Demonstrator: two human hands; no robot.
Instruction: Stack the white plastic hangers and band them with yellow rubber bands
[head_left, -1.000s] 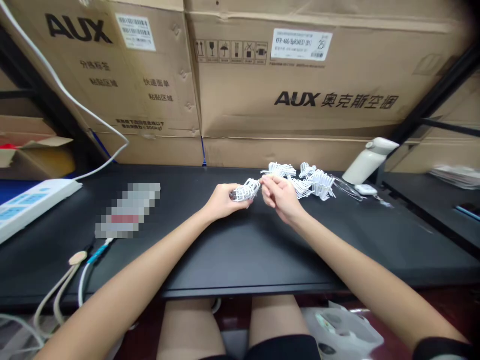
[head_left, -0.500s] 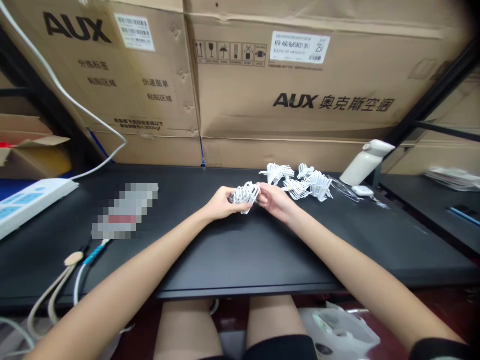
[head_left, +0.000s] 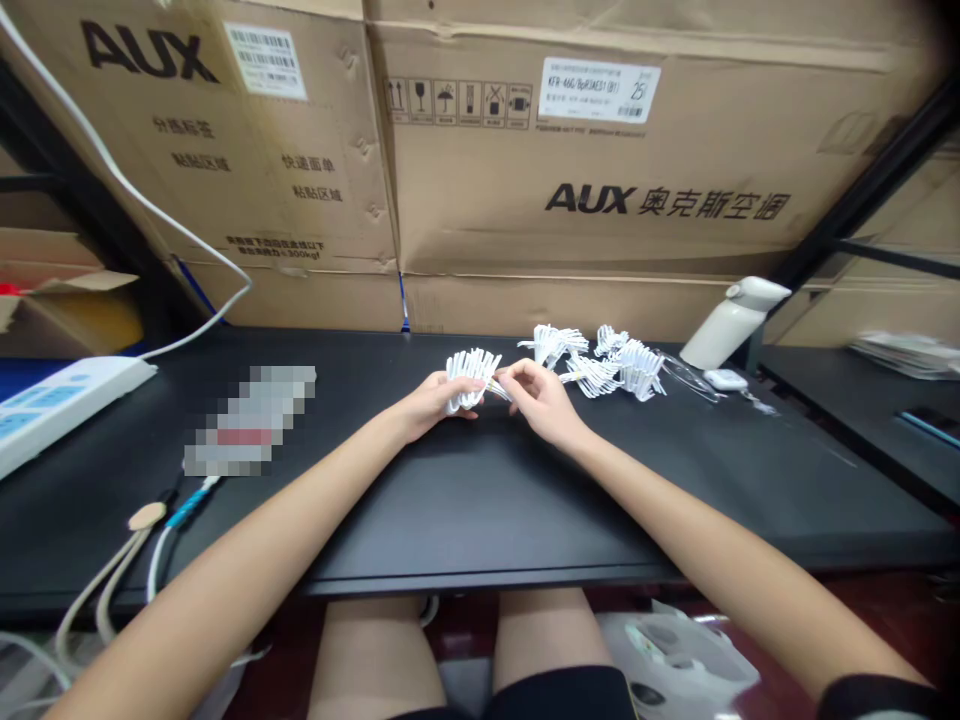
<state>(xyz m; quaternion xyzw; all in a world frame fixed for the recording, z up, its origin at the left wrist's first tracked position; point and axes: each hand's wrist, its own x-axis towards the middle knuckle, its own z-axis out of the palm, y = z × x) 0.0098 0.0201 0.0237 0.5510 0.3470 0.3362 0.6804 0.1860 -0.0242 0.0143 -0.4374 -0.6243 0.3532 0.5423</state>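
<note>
My left hand [head_left: 439, 402] is wrapped round a bundle of thin white cord-like strands [head_left: 471, 372], folded into many loops that fan upward. My right hand [head_left: 541, 398] has its thumb and fingers pinched at the bundle's right end, where the strands draw together near a small yellowish spot. Both hands are just above the black tabletop, close together. Right of my right hand lies a pile of similar white bundles [head_left: 637, 370] on the table. What exactly the strands are is too small to tell.
A white bottle [head_left: 727, 325] leans at the back right, with a small white case [head_left: 725, 381] before it. Large cardboard boxes [head_left: 480, 240] wall the back. On the left are a white power strip [head_left: 71, 400], a blurred-out device [head_left: 251, 420] and cables [head_left: 156, 560].
The bundle has turned in my left hand and shifted slightly left, its loops now fanning upward. My right hand has curled its fingers in at the bundle's right end.
</note>
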